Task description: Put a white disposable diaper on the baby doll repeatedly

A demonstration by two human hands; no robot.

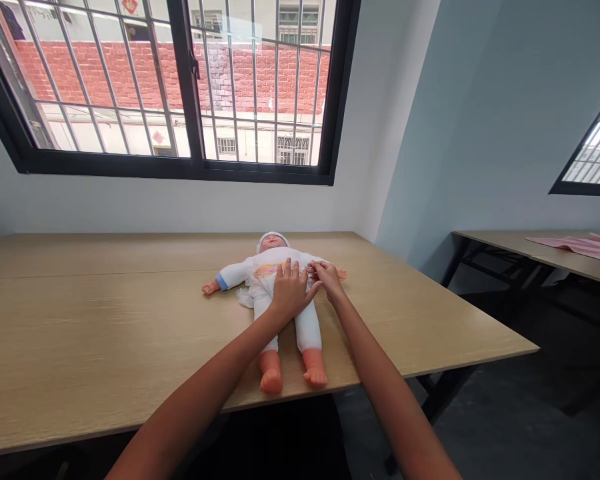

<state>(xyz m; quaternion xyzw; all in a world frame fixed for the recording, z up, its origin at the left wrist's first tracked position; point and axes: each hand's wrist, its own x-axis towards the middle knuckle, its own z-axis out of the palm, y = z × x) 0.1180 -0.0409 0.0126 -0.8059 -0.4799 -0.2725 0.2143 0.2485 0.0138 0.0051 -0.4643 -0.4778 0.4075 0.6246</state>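
A baby doll point(307, 330) lies on its back on the table, its head away from me and its bare feet near the front edge. It wears a white outfit with blue cuffs and a pale cap point(273, 235). Thin white fabric point(246, 297) sticks out at its waist on the left. My left hand point(291, 290) rests flat on the doll's belly, fingers spread. Beside it, my right hand point(326, 279) is closed in a pinch at the doll's right-hand side in view; what lies between the fingertips is too small to make out.
The light wooden table point(105, 333) runs left and ends in a corner on the right. A barred window point(195, 170) is in the wall behind it. Farther right stands another table point(505, 240) with pink cloth point(585, 247) on it.
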